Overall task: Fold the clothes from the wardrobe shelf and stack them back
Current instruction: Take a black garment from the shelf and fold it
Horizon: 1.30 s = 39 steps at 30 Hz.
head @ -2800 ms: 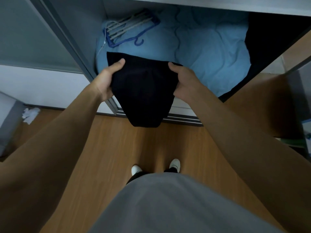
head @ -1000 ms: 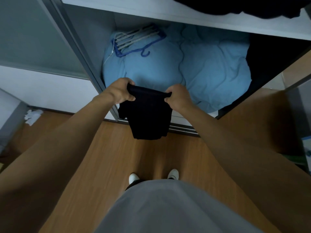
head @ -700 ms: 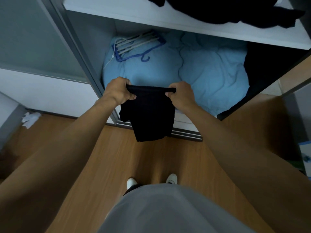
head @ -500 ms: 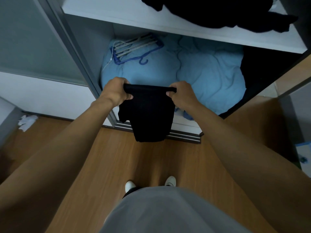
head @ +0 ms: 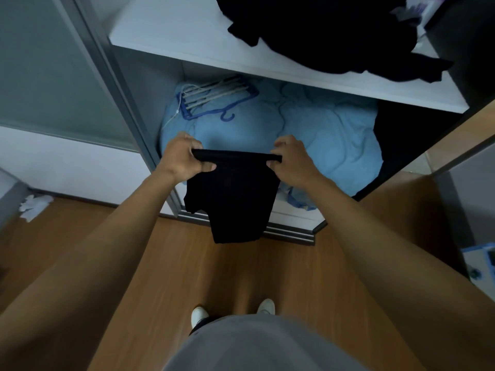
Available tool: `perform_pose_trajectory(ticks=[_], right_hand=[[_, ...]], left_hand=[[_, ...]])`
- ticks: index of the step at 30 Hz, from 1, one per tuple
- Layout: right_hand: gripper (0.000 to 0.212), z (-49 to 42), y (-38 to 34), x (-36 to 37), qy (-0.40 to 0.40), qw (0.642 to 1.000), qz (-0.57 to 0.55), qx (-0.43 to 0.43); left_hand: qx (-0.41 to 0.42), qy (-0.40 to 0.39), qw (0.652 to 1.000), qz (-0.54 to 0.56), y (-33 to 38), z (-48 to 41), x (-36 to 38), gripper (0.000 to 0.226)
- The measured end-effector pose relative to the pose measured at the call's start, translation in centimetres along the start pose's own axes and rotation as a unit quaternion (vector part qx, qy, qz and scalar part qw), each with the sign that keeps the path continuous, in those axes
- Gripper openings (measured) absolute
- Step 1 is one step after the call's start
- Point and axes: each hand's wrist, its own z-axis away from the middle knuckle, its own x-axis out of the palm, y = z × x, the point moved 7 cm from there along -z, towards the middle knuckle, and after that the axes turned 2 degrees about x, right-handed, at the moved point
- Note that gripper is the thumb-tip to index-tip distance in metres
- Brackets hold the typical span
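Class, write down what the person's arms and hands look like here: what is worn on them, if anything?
The left hand and right hand wear no gloves; no ring, watch or bracelet shows. The left forearm and right forearm are bare, with no sleeve in view. Below them are a grey top and white shoes.

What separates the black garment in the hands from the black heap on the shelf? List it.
The folded black garment hangs smooth from the left hand and right hand; the black heap lies crumpled. The garment is held in the air; the heap rests on the white shelf. The garment looks compact; the heap sprawls wider. Both are dark fabric.
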Motion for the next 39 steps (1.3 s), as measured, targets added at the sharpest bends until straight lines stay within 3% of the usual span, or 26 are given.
perform_pose_trajectory(ticks=[1, 3, 6, 9, 10, 12, 15, 18, 20, 24, 26, 29, 31, 34, 37, 39], right_hand=[[0.024, 0.1, -0.1, -0.7, -0.003, 0.998, -0.057, -0.012], [0.022, 0.5, 0.1, -2.4, 0.001, 0.977, -0.211, -0.031], [0.024, 1.7, 2.0, -2.3, -0.010, 0.905, -0.424, 0.005], [0.061, 2.9, 3.0, 2.2, -0.064, 0.887, -0.450, 0.077], [0.062, 2.8, 3.2, 3.3, -0.059, 0.877, -0.469, 0.089], [0.045, 2.5, 2.7, 4.3, -0.059, 0.845, -0.523, 0.097], [0.035, 2.1, 1.0, 4.8, -0.103, 0.788, -0.599, 0.096], [0.022, 2.2, -0.7, 5.1, -0.143, 0.711, -0.682, 0.090], [0.025, 2.5, -1.2, 5.2, -0.157, 0.676, -0.712, 0.104], [0.034, 3.4, -1.1, 4.7, -0.170, 0.647, -0.728, 0.149], [0.032, 3.7, -0.7, 4.4, -0.170, 0.645, -0.727, 0.162], [0.037, 4.0, -0.3, 3.7, -0.178, 0.625, -0.741, 0.172], [0.039, 4.1, -0.4, 3.2, -0.185, 0.608, -0.752, 0.172], [0.042, 4.1, -0.3, 2.5, -0.180, 0.591, -0.770, 0.160], [0.041, 3.8, -0.6, 1.8, -0.169, 0.578, -0.784, 0.150], [0.039, 3.4, -0.5, 1.3, -0.150, 0.567, -0.797, 0.144]], left_hand=[[-0.011, -0.018, 0.994, 0.104, -0.2, 0.5, 0.1, 0.024], [-0.020, -0.048, 0.951, 0.306, 0.4, 1.5, 0.3, 0.017], [0.008, -0.012, 0.913, 0.408, 3.1, 1.7, -0.9, 0.017], [0.012, 0.015, 0.905, 0.424, 5.1, 1.5, -1.5, 0.030], [0.015, 0.021, 0.906, 0.423, 5.3, 1.4, -1.7, 0.030], [0.020, 0.058, 0.914, 0.402, 4.4, 1.4, -2.6, 0.025], [-0.024, 0.195, 0.939, 0.283, 0.4, 2.4, -4.4, 0.043], [-0.109, 0.310, 0.919, 0.217, -4.0, 5.3, -3.5, 0.045], [-0.171, 0.234, 0.918, 0.269, -5.2, 6.7, 0.1, 0.046], [-0.190, -0.034, 0.889, 0.415, -4.8, 8.1, 6.9, 0.087], [-0.165, -0.086, 0.870, 0.457, -4.4, 8.1, 8.1, 0.107], [-0.123, -0.118, 0.878, 0.447, -3.5, 7.3, 8.1, 0.124], [-0.096, -0.119, 0.900, 0.408, -2.9, 6.2, 7.6, 0.120], [-0.050, -0.116, 0.916, 0.380, -1.7, 4.2, 7.0, 0.091], [-0.047, -0.146, 0.894, 0.422, -1.0, 3.5, 7.4, 0.051], [-0.060, -0.181, 0.869, 0.456, -0.5, 4.0, 7.9, 0.061]])
